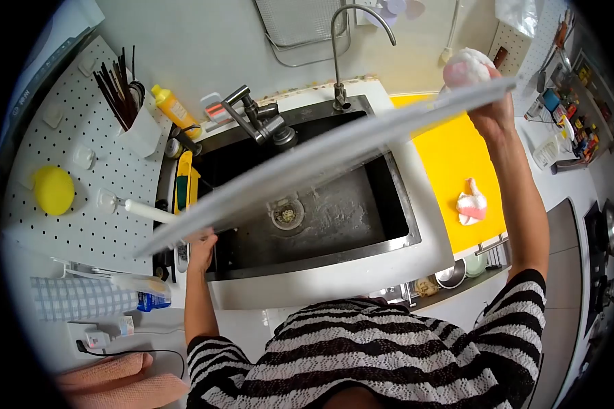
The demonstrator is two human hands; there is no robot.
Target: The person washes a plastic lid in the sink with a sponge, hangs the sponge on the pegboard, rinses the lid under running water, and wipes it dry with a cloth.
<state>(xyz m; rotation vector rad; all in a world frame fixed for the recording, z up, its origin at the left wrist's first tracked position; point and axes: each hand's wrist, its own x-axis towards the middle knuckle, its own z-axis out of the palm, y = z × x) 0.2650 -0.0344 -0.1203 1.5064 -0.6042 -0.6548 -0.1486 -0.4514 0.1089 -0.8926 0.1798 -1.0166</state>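
A large flat whitish board (320, 160), tilted and seen nearly edge-on, spans the space above the sink (416, 235). Its lower left end is gripped by my left hand (201, 249), closed around the edge. At the upper right end, my right hand (496, 116) is closed on a bunched pink and white cloth (467, 68) pressed near the board's edge. The board partly hides that hand's fingers. A second small pink and white cloth (472, 204) lies crumpled on the yellow mat (443, 160) to the right of the sink.
Behind the board stand a dark faucet (259, 123) and a thin curved tap (335, 61). Left are a yellow bottle (174, 105), a utensil holder (142, 133) and a pegboard (95, 170) with a round yellow sponge (54, 190). Bowls (451, 274) sit in a pull-out rack below the counter.
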